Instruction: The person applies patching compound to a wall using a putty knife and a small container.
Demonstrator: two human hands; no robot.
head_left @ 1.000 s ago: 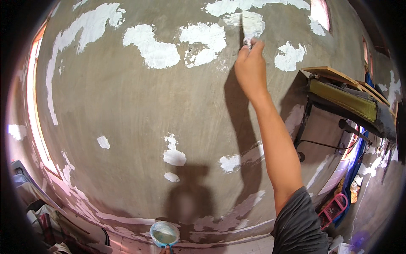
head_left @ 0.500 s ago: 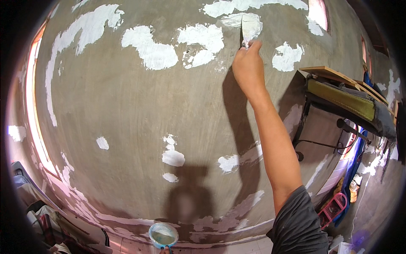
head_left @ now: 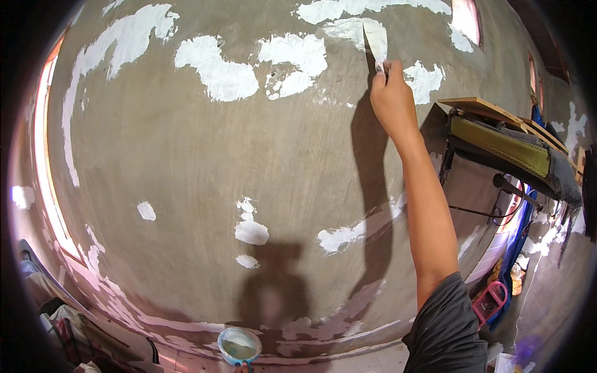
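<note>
My right hand (head_left: pixel 393 93) is raised high and closed round the handle of a putty knife (head_left: pixel 375 40). Its pale blade lies against the grey wall (head_left: pixel 298 161), at the right end of a fresh smear of white filler (head_left: pixel 343 28). Low at the bottom edge, my left hand (head_left: pixel 242 368) shows only by its fingertips, which grip the rim of a blue bowl (head_left: pixel 240 345). Whitish paste coats the inside of that bowl. Several dried-looking white patches (head_left: pixel 216 68) surround the spot where the blade rests.
To the right, a shelf-like wooden board (head_left: pixel 479 105) sticks out with a dark and olive padded item (head_left: pixel 500 144) beneath it. A cable (head_left: pixel 479 214) hangs under that. Clothes (head_left: pixel 71 329) are piled at lower left. A pink plastic item (head_left: pixel 490 303) stands at lower right.
My right hand and the putty knife have moved to the right along the wall, and the smear of filler behind the blade looks flatter. The bowl has hardly moved.
</note>
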